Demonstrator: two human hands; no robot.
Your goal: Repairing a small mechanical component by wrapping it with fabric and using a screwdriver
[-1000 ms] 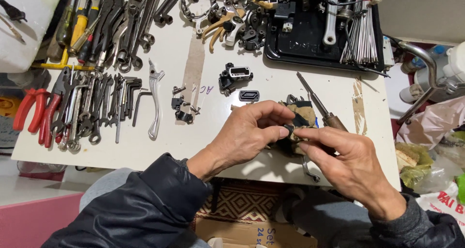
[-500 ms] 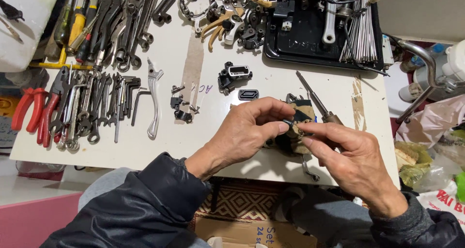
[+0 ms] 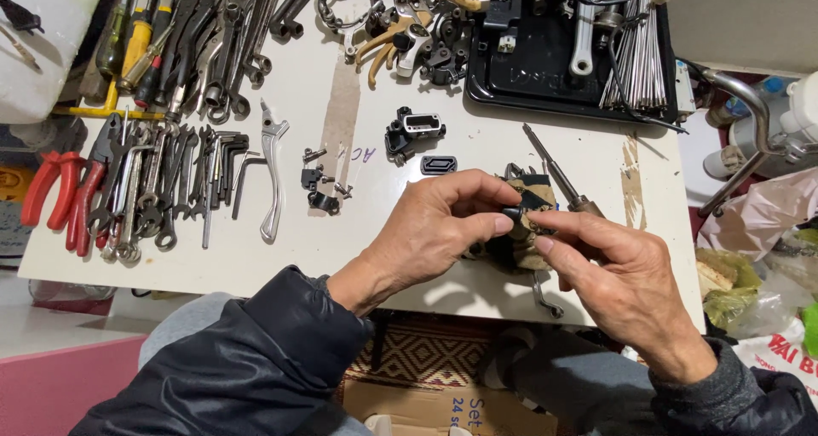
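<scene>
A small black part is pinched between the fingertips of the left hand and the right hand, just above the near edge of the white bench. The left grip is clenched on the part with thumb and forefinger; the right grip is closed on it from the other side. Directly beneath the hands a stained rag is seen, and a screwdriver is laid at a slant just behind it. A black housing and a small oval cap are set near the middle of the bench. A silver lever and a row of spanners are laid out to the left, with red-handled pliers at the far left edge. A black tray of parts is placed at the back.
</scene>
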